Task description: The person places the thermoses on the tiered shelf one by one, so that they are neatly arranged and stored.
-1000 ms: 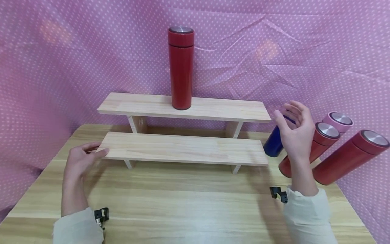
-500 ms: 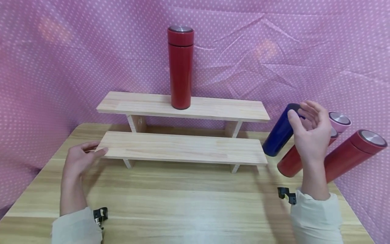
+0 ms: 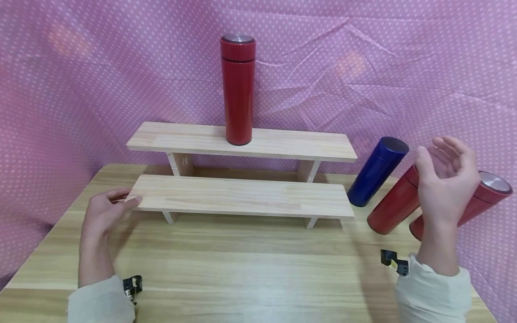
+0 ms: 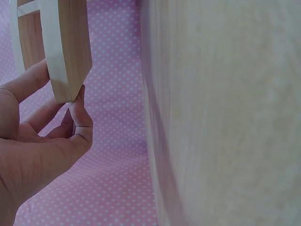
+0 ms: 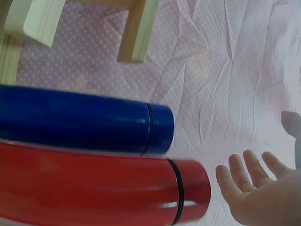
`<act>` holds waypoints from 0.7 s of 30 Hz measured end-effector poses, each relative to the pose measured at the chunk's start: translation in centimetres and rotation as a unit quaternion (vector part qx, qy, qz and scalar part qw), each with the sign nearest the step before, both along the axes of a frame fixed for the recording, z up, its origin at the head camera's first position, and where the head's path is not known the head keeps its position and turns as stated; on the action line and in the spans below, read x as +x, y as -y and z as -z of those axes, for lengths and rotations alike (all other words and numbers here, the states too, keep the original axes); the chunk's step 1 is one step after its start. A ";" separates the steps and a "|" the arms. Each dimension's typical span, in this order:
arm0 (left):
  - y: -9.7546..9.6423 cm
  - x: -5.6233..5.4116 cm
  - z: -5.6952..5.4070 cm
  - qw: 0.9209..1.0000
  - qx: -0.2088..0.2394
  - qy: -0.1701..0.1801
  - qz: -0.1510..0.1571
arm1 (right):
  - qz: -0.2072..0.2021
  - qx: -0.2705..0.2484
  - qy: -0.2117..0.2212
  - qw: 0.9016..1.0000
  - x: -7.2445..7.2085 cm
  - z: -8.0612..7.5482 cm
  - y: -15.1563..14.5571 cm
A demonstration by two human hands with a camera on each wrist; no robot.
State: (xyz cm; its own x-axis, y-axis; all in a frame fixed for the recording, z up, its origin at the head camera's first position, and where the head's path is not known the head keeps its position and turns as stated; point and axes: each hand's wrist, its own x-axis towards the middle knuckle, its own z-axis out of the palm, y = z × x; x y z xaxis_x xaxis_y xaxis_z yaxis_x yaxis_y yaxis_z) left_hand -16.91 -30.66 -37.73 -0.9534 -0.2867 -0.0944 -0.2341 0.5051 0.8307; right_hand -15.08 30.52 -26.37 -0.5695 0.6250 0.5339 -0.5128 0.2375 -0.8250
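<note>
My left hand (image 3: 102,213) pinches the left end of the lower board of a two-tier wooden shelf (image 3: 242,195). In the left wrist view the thumb (image 4: 30,80) lies on one face of the board (image 4: 56,56), with the fingers on the other side. Over at the right, my right hand (image 3: 448,188) is raised among the thermos bottles, its fingers loosely bent around nothing. It partly covers a red thermos (image 3: 393,206) and another red thermos (image 3: 486,197) farther right. A blue thermos (image 3: 375,172) stands to the hand's left. The right wrist view shows the fingers apart from the bottle lids.
One red thermos (image 3: 238,94) stands upright on the upper board (image 3: 299,142), slightly left of its middle. A pink dotted cloth (image 3: 161,67) hangs behind and beside the wooden table (image 3: 250,269).
My right hand has moved rightward, past the blue thermos and across the red ones. The pink thermos seen earlier is now hidden behind it. My left hand keeps its hold on the shelf.
</note>
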 end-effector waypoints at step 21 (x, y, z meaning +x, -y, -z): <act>0.0 0.0 0.1 1.000 -0.004 -0.002 -0.001 | 0.087 -0.023 0.058 0.994 1.0 2.3 -3.1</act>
State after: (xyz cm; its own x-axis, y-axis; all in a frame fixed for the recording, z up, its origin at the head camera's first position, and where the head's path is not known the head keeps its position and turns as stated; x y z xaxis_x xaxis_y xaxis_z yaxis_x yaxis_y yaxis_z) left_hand -16.95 -30.68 -37.83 -0.9532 -0.2891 -0.0882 -0.2318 0.5120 0.8271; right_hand -14.07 33.66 -28.70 -0.5070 0.7415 0.4395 -0.3674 0.2753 -0.8884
